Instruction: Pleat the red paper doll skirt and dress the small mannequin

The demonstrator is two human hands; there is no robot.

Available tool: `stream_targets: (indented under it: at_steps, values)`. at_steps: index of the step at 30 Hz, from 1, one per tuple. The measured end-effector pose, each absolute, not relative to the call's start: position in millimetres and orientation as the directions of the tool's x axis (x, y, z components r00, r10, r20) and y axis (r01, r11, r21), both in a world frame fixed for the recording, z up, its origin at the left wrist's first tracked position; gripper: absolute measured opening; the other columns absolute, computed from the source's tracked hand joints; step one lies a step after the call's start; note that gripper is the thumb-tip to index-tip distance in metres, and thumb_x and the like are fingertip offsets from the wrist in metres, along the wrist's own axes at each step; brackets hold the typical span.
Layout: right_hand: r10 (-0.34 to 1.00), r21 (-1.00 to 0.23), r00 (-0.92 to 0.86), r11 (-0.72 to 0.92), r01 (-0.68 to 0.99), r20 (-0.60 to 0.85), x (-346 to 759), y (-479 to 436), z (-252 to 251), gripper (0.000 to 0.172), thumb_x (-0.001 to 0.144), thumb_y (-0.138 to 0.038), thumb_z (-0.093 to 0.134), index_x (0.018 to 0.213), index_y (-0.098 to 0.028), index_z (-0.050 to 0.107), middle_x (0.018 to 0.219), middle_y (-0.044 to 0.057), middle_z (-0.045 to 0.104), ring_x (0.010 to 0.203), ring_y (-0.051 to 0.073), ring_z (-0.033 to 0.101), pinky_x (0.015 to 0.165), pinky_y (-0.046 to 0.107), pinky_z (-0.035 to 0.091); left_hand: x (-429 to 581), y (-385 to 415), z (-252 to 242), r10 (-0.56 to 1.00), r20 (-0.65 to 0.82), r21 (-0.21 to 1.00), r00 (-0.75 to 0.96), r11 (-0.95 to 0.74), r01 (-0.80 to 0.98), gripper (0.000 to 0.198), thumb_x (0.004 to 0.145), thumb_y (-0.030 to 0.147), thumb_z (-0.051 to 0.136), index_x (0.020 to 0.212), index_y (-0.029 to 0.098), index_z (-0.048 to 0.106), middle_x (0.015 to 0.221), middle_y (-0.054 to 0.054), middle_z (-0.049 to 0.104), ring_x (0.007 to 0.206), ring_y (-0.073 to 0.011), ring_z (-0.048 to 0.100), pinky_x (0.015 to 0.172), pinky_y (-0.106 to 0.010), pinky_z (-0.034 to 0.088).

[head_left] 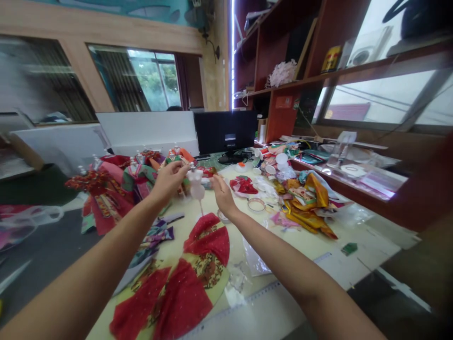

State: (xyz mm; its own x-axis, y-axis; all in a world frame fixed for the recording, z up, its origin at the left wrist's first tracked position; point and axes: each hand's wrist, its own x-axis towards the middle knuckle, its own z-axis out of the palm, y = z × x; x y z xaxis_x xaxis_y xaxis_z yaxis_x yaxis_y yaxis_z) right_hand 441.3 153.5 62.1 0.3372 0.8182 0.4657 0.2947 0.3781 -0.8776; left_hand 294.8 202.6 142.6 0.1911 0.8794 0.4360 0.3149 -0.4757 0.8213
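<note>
"Where's the doll body?"

"Mid-frame, above the worktop, pinched in our left grip; our right grip is released beside it."

"Risk?"

"A loose pinch drops it onto the red cloth."

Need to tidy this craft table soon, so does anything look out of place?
Yes: the dressed doll figures lie heaped together instead of standing apart, and their red skirts seem to droop past the edge of the table. A plastic bag holding pink fabric also sits off the table, at the left.
</note>
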Motion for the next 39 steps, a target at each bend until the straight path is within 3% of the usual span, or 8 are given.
stream_targets:
  at_steps: [7, 14, 22, 28, 32, 36, 39]
  values:
    - [0.871, -0.896, 0.295, 0.293, 0.334, 0.394, 451.7, 124.0, 50.4, 0.04, 0.087, -0.043, 0.039, 0.117, -0.021, 0.053, 0.112, 0.006, 0.061, 0.104, 0.02, 0.056, 0.091, 0.033, 0.041, 293.0, 202.0, 138.7, 0.89, 0.443, 0.824, 0.103, -0.45, 0.343, 0.048, 0.071, 0.043, 0.057, 0.108, 0.012, 0.058, 0.105, -0.009, 0.062, 0.091, -0.0216, 0.059, 0.067, -0.026, 0.047]
    - [0.931, -0.884, 0.174, 0.228, 0.408, 0.32, 481.3, 71.7, 36.1, 0.037, 0.081, -0.037, 0.053, 0.114, -0.021, 0.055, 0.105, 0.006, 0.065, 0.099, 0.019, 0.06, 0.086, 0.034, 0.045, 282.6, 193.6, 129.3, 0.932, 0.36, 0.885, 0.044, -0.356, 0.3, 0.052, 0.072, 0.04, 0.057, 0.115, 0.009, 0.054, 0.103, -0.011, 0.063, 0.087, -0.0199, 0.061, 0.063, -0.024, 0.047]
    - [0.962, -0.831, 0.167, 0.09, 0.549, 0.215, 535.7, 19.8, 17.1, 0.029, 0.078, -0.039, 0.054, 0.099, -0.022, 0.063, 0.1, 0.007, 0.068, 0.093, 0.023, 0.063, 0.079, 0.038, 0.048, 277.0, 178.3, 117.7, 0.965, 0.259, 0.94, 0.045, -0.263, 0.218, 0.052, 0.074, 0.034, 0.057, 0.12, 0.01, 0.048, 0.106, -0.011, 0.062, 0.083, -0.0147, 0.061, 0.061, -0.02, 0.046]
    - [0.959, -0.748, 0.204, 0.014, 0.663, 0.199, 585.8, -14.2, 13.7, 0.028, 0.076, -0.045, 0.053, 0.086, -0.023, 0.068, 0.099, 0.009, 0.068, 0.092, 0.026, 0.062, 0.078, 0.04, 0.049, 250.3, 146.2, 105.6, 0.969, 0.225, 0.943, 0.105, -0.244, 0.225, 0.053, 0.072, 0.041, 0.06, 0.118, 0.015, 0.051, 0.109, -0.009, 0.063, 0.094, -0.0192, 0.061, 0.073, -0.026, 0.049]
    - [0.944, -0.687, 0.229, -0.004, 0.726, 0.237, 611.1, -10.3, 15.5, 0.034, 0.08, -0.046, 0.046, 0.09, -0.02, 0.066, 0.096, 0.009, 0.068, 0.086, 0.024, 0.064, 0.076, 0.038, 0.05, 225.2, 117.0, 85.1, 0.977, 0.141, 0.946, 0.161, -0.181, 0.269, 0.05, 0.07, 0.047, 0.062, 0.111, 0.017, 0.056, 0.102, -0.009, 0.068, 0.095, -0.0231, 0.063, 0.079, -0.033, 0.049]
    - [0.928, -0.579, 0.213, 0.005, 0.815, 0.307, 608.1, 33.6, 8.1, 0.031, 0.084, -0.037, 0.042, 0.094, -0.019, 0.065, 0.099, 0.009, 0.067, 0.092, 0.023, 0.062, 0.083, 0.038, 0.047, 209.8, 97.3, 51.3, 0.952, 0.092, 0.931, 0.29, -0.186, 0.314, 0.046, 0.073, 0.048, 0.059, 0.108, 0.018, 0.059, 0.101, -0.009, 0.069, 0.097, -0.0238, 0.063, 0.088, -0.038, 0.047]
    - [0.931, -0.457, 0.145, 0.027, 0.889, 0.336, 593.2, 82.3, -1.8, 0.025, 0.083, -0.024, 0.044, 0.095, -0.019, 0.066, 0.11, 0.008, 0.063, 0.105, 0.022, 0.055, 0.095, 0.039, 0.04, 204.6, 88.4, 28.2, 0.941, 0.087, 0.859, 0.326, -0.237, 0.453, 0.042, 0.078, 0.047, 0.053, 0.107, 0.018, 0.06, 0.103, -0.008, 0.068, 0.097, -0.0232, 0.063, 0.09, -0.039, 0.046]
